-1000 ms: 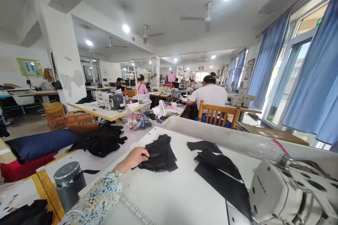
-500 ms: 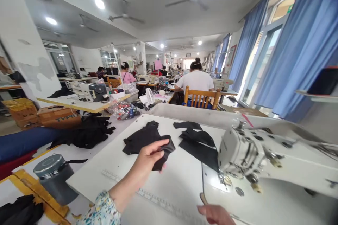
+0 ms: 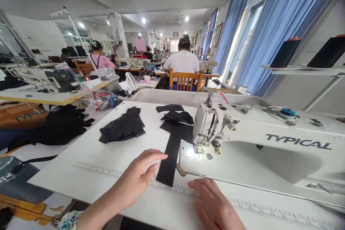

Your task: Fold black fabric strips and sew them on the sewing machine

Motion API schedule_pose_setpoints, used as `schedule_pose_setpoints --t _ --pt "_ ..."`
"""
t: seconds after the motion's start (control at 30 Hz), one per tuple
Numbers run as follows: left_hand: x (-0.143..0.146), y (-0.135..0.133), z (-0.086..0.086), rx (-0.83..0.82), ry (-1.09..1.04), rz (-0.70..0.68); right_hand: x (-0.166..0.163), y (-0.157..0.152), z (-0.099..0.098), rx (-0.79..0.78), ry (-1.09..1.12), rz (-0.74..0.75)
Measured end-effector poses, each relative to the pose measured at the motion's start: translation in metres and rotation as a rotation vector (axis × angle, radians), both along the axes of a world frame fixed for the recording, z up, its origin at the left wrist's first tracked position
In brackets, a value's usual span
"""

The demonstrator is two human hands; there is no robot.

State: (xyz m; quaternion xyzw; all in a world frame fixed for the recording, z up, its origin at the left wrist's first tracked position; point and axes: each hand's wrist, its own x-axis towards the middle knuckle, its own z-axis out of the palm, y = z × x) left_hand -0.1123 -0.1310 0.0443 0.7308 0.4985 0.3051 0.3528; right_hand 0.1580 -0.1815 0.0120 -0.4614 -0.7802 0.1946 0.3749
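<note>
A black fabric strip (image 3: 170,163) lies flat on the white sewing table, its near end across the printed ruler scale. My left hand (image 3: 140,172) is at the strip's left edge, thumb and forefinger apart; the fingertip overlaps the edge, and contact is unclear. To the right of the strip, my right hand (image 3: 212,201) hovers over the ruler scale (image 3: 258,206) with fingers stretched and nothing in them. Beyond the strip are other black fabric pieces (image 3: 176,116). A pile of black cut pieces (image 3: 122,127) rests farther left. The sewing machine (image 3: 210,125) stands right of the strip, needle area lit.
A dark lidded container (image 3: 21,179) stands at the left edge, near a black fabric heap (image 3: 59,127). Plastic-wrapped spools (image 3: 101,99) lie behind. Black thread cones (image 3: 285,53) sit on a rack at right. A co-worker in white (image 3: 183,61) sits ahead.
The black piece that was in my left hand is out of it, and a strip now lies near the machine. My right hand has come further into view. The view has turned right and down.
</note>
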Motion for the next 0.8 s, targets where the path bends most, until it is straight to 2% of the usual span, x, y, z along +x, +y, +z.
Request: schedule_pose_setpoints --t 0.1,0.17,0.27,0.33,0.5,0.6,0.67,0.73,0.77,0.8 --pt "0.001 0.002 0.007 0.055 0.170 -0.152 -0.021 0.010 0.006 -0.023 -0.116 0.059" --pt "0.001 0.004 -0.001 0.064 0.249 -0.227 -0.036 0.016 0.008 -0.033 -0.178 0.096" --pt "0.002 0.005 -0.020 0.121 0.267 -0.214 -0.049 0.024 0.008 -0.035 -0.204 0.107" --pt "0.005 0.001 -0.027 0.162 0.227 -0.192 -0.051 0.028 0.006 -0.064 -0.188 0.103" --pt "0.013 -0.003 -0.021 0.129 0.083 -0.262 -0.048 0.032 0.005 -0.083 -0.120 0.088" --pt "0.002 0.012 -0.026 0.103 0.165 -0.276 -0.042 0.030 0.004 -0.082 -0.123 0.065" --pt "-0.014 0.026 -0.033 0.186 0.267 -0.160 -0.038 0.028 0.004 -0.116 -0.120 0.048" --pt "-0.027 0.034 -0.037 0.344 0.298 0.150 -0.033 0.026 0.005 -0.174 -0.067 0.032" --pt "-0.031 0.034 -0.036 0.407 0.292 0.261 -0.031 0.026 0.006 -0.207 -0.028 0.024" --pt "-0.032 0.031 -0.033 0.433 0.270 0.289 -0.030 0.026 0.007 -0.238 0.010 0.018"
